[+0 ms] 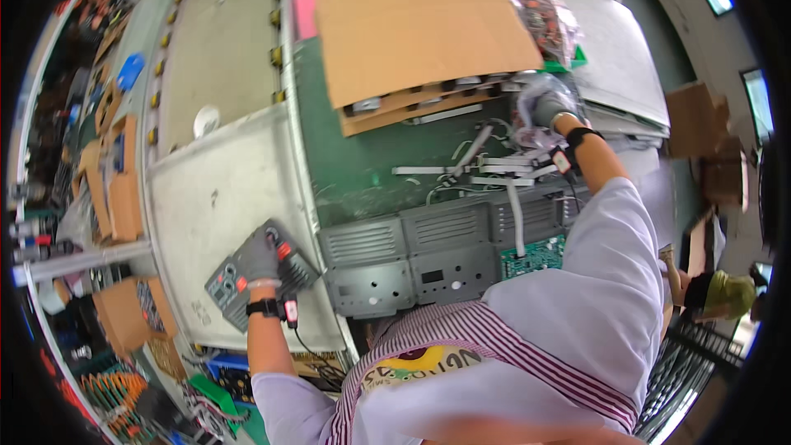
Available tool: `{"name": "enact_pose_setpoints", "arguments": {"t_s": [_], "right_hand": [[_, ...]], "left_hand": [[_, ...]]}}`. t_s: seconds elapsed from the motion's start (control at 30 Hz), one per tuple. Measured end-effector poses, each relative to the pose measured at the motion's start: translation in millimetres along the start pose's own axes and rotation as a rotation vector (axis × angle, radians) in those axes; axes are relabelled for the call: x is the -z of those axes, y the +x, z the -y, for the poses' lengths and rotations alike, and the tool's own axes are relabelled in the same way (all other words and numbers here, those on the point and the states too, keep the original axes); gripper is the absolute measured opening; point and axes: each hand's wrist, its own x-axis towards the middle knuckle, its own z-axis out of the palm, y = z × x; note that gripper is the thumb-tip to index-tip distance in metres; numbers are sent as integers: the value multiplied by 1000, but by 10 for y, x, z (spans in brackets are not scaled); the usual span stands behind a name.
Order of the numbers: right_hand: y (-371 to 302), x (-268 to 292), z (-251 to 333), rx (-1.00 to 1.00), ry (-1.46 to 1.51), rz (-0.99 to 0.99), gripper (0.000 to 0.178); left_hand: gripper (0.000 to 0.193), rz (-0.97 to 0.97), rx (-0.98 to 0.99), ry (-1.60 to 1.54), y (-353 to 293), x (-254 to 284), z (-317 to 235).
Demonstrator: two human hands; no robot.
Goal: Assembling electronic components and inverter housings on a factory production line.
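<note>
1. Left hand, in a grey glove, lies on a dark grey panel; whether its fingers grip cannot be told.
2. Beneath that hand and panel is a pale surface.
3. Right of the left hand runs a row of grey panels, a green circuit board toward its right end.
4. Right hand, also gloved, touches a clear bag; its grip is unclear.
5. Left of the right hand: white strips, nearer the body, and cardboard, farther away.
</note>
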Motion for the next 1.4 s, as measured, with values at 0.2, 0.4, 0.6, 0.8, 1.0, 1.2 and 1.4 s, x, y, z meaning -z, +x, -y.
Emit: {"name": "enact_pose_setpoints", "arguments": {"t_s": [0.2,0.4,0.6,0.8,1.0,1.2,1.4], "right_hand": [[-328,664,176,-75,231,219,40],[-427,682,-78,-34,532,253,35],[-462,719,-177,-5,797,326,32],[-764,1418,-17,42,912,330,35],[-1707,2358,1537,925,689,20,35],[-2680,2404,3218,1144,298,86,38],[-3059,2375,3991,1388,428,21,34]], "left_hand": [[19,57,-24,103,36,88,-64],[17,-153,41,-408,-119,344,-291],[20,-194,-49,-539,-321,505,-572],[20,6,-7,-1264,-706,801,-863],[43,895,-119,-2393,-961,1010,-1520],[52,954,-99,-2861,-1284,1086,-1223],[53,634,-203,-2963,-1754,876,-428]]}}
